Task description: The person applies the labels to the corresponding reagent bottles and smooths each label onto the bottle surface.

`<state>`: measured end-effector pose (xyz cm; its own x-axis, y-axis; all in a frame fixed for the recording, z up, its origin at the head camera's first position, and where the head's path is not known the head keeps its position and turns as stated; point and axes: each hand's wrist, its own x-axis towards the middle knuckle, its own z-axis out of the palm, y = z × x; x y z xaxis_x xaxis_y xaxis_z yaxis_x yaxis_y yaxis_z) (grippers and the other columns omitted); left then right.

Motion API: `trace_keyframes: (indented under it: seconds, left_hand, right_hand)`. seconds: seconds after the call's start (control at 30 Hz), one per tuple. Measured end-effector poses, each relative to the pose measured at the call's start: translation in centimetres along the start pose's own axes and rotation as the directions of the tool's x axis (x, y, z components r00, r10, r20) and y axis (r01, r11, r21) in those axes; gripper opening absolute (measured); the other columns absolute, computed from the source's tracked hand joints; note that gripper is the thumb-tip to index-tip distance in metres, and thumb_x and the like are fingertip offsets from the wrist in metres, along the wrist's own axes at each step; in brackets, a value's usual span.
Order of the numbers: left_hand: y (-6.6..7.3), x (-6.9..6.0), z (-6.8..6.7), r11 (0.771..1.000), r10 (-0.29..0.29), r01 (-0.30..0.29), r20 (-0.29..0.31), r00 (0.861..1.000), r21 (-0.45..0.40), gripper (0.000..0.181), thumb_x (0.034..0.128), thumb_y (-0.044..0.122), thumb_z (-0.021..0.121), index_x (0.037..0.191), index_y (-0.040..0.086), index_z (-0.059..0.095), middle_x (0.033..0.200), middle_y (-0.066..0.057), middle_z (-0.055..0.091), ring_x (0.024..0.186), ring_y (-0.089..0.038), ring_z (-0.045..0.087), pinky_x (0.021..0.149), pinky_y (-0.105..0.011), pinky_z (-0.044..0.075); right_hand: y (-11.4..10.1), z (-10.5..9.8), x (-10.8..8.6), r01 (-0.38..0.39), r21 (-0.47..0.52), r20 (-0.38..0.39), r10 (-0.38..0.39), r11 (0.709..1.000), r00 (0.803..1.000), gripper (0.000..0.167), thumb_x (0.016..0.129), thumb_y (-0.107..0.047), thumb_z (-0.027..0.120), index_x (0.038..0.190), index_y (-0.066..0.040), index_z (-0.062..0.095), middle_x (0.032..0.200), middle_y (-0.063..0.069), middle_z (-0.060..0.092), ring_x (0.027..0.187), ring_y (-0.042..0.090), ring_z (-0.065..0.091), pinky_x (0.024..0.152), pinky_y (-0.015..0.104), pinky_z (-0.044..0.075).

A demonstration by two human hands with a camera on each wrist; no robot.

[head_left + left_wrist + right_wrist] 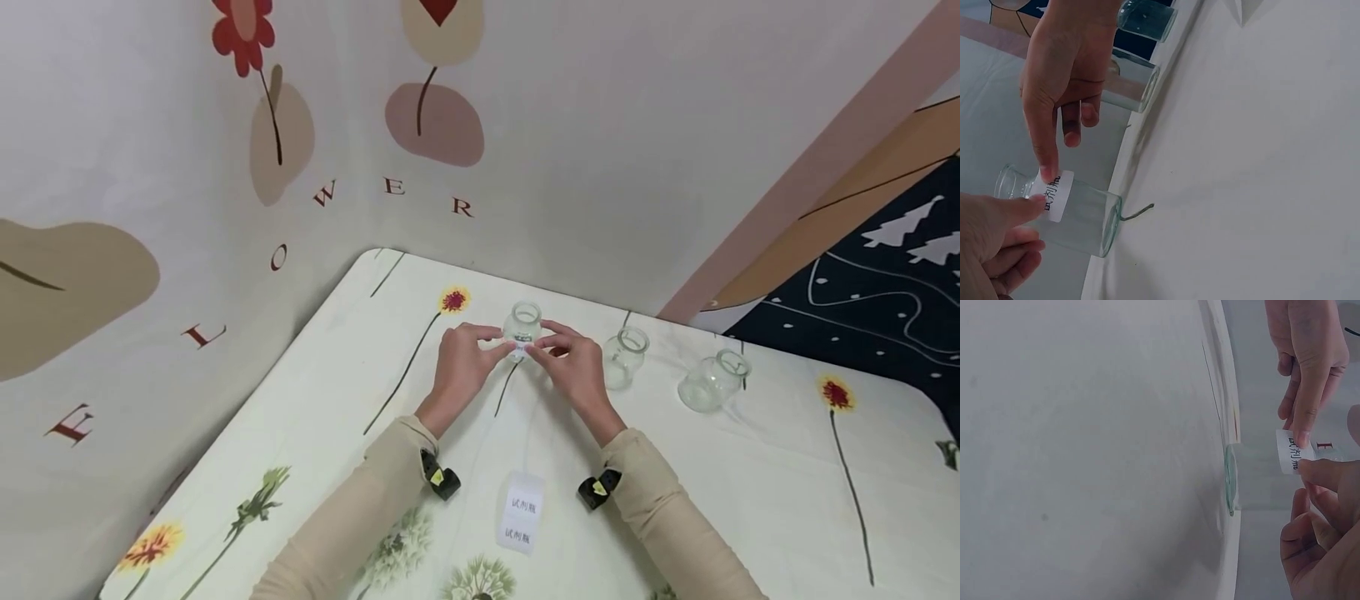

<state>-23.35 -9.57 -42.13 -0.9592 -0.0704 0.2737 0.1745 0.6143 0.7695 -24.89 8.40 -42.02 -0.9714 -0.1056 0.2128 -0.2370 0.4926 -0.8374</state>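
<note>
Between the two hands, a clear, round-shouldered glass bottle (pixel 521 322) with a wide rim is standing on a white, flower-printed cloth (pixel 750 500). The left hand (pixel 465 362) is gripping it from the left, and the right hand (pixel 573 362) is gripping it from the right. Both thumbs are pressing a small white label with black handwritten characters (pixel 1063 197) against the glass facing the person. Just beside the right hand, a second clear glass bottle (pixel 622 362) is sitting; farther right, a third clear glass bottle (pixel 708 385) is resting. Nearer the person than either hand, a white label strip (pixel 520 512) is lying between the wrists.
</note>
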Motion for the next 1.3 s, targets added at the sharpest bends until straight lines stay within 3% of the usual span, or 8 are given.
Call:
trace_keyframes:
  seconds: [0.13, 0.27, 0.33, 0.5, 0.73, 1.0, 1.3]
  left_hand:
    - [-0.1, 0.2, 0.0, 1.000, -0.006, 0.005, 0.053, 0.999, 0.010, 0.052, 0.0845, 0.024, 0.088, 0.128, 0.002, 0.072, 0.116, -0.016, 0.076, 0.109, -0.034, 0.068, 0.098, -0.050, 0.051]
    - [-0.2, 0.6, 0.3, 0.997, 0.056, -0.061, 0.132, 0.990, 0.037, 0.066, 0.0840, 0.024, 0.089, 0.141, 0.005, 0.063, 0.132, -0.012, 0.070, 0.120, -0.034, 0.065, 0.103, -0.055, 0.043]
    - [-0.4, 0.7, 0.3, 0.995, 0.083, -0.091, 0.156, 0.984, 0.045, 0.066, 0.0852, 0.023, 0.087, 0.143, 0.006, 0.062, 0.137, -0.011, 0.067, 0.124, -0.032, 0.064, 0.104, -0.058, 0.039]
    - [-0.6, 1.0, -0.2, 0.994, 0.081, -0.093, 0.198, 0.977, 0.053, 0.061, 0.0885, 0.023, 0.084, 0.143, 0.006, 0.062, 0.140, -0.012, 0.064, 0.131, -0.031, 0.060, 0.108, -0.059, 0.034]
    - [-0.3, 1.8, -0.8, 0.985, 0.117, -0.147, 0.271, 0.955, 0.091, 0.060, 0.0897, 0.025, 0.083, 0.143, 0.007, 0.062, 0.141, -0.012, 0.064, 0.132, -0.031, 0.059, 0.113, -0.063, 0.031]
    - [0.1, 2.3, -1.0, 0.977, 0.134, -0.175, 0.293, 0.947, 0.119, 0.058, 0.0905, 0.026, 0.082, 0.143, 0.008, 0.063, 0.142, -0.010, 0.063, 0.133, -0.030, 0.059, 0.110, -0.058, 0.032]
    - [0.4, 2.7, -1.1, 0.974, 0.136, -0.181, 0.293, 0.946, 0.132, 0.058, 0.0892, 0.027, 0.083, 0.141, 0.008, 0.064, 0.140, -0.010, 0.064, 0.131, -0.029, 0.060, 0.105, -0.053, 0.030]
  right_hand:
    - [0.2, 0.1, -0.2, 0.003, -0.005, -0.003, -0.003, 1.000, 1.000, 0.013, 0.089, -0.015, 0.083, 0.088, -0.002, 0.082, 0.131, 0.007, 0.071, 0.081, 0.024, 0.069, 0.061, 0.021, 0.044]
    - [0.1, 0.2, -0.4, -0.001, 0.000, -0.002, 0.001, 1.000, 1.000, 0.015, 0.089, -0.015, 0.084, 0.087, -0.001, 0.081, 0.131, 0.008, 0.071, 0.083, 0.025, 0.069, 0.062, 0.021, 0.045]
    - [0.1, 0.3, -0.4, -0.005, 0.004, 0.004, 0.005, 1.000, 1.000, 0.014, 0.089, -0.015, 0.083, 0.087, -0.001, 0.081, 0.131, 0.008, 0.071, 0.083, 0.025, 0.068, 0.062, 0.021, 0.045]
    - [0.2, 0.4, -0.4, 0.003, -0.002, 0.012, -0.003, 1.000, 1.000, 0.010, 0.088, -0.011, 0.084, 0.087, -0.002, 0.082, 0.130, 0.008, 0.072, 0.081, 0.023, 0.067, 0.062, 0.021, 0.044]
    - [0.3, 0.3, -0.3, 0.015, -0.022, 0.020, -0.015, 1.000, 1.000, 0.011, 0.089, -0.013, 0.083, 0.087, -0.002, 0.082, 0.129, 0.008, 0.072, 0.079, 0.022, 0.066, 0.060, 0.021, 0.043]
    - [0.2, -0.1, 0.2, 0.015, -0.022, 0.016, -0.015, 1.000, 1.000, 0.011, 0.087, -0.012, 0.084, 0.088, -0.001, 0.083, 0.127, 0.008, 0.073, 0.081, 0.024, 0.069, 0.056, 0.020, 0.042]
    - [0.2, -0.6, 0.4, -0.118, 0.118, 0.032, 0.114, 0.986, 0.993, 0.014, 0.093, -0.014, 0.078, 0.094, -0.002, 0.083, 0.126, 0.003, 0.073, 0.082, 0.016, 0.064, 0.060, 0.021, 0.041]
